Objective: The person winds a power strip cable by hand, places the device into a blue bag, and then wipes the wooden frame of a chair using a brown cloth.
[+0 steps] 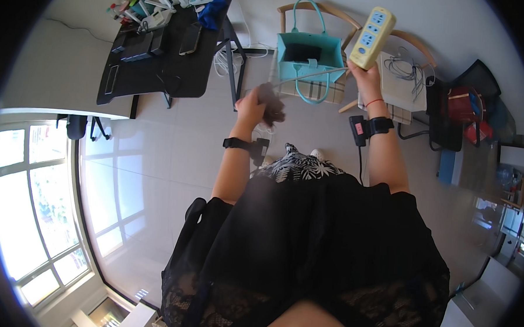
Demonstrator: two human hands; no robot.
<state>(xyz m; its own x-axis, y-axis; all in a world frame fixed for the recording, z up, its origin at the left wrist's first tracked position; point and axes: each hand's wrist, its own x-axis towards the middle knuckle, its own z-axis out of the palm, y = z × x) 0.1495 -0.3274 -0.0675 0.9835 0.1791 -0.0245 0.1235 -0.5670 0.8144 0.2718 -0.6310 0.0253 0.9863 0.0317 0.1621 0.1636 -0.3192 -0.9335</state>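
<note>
My right hand [365, 81] grips the lower end of a pale yellow power strip [372, 37] with blue sockets, raised above the chairs. From that end a pale cord [312, 75] stretches taut to the left. It meets a brown, blurred, soft-looking bundle [272, 106], perhaps a cloth, in my left hand [248, 109]. Whether my left fingers also pinch the cord is hidden by the bundle. Behind the cord, an open turquoise tote bag [310, 71] with a dark item inside rests on a chair with a plaid seat [335, 94].
At upper left, a black desk [186, 79] carries dark boxes [142, 46], a phone [190, 38], a blue cloth [211, 13] and white adapters. Coiled grey cable [404, 71] lies on a second chair. White cables [225, 61] hang by the desk legs. A red bag [464, 106] sits at right.
</note>
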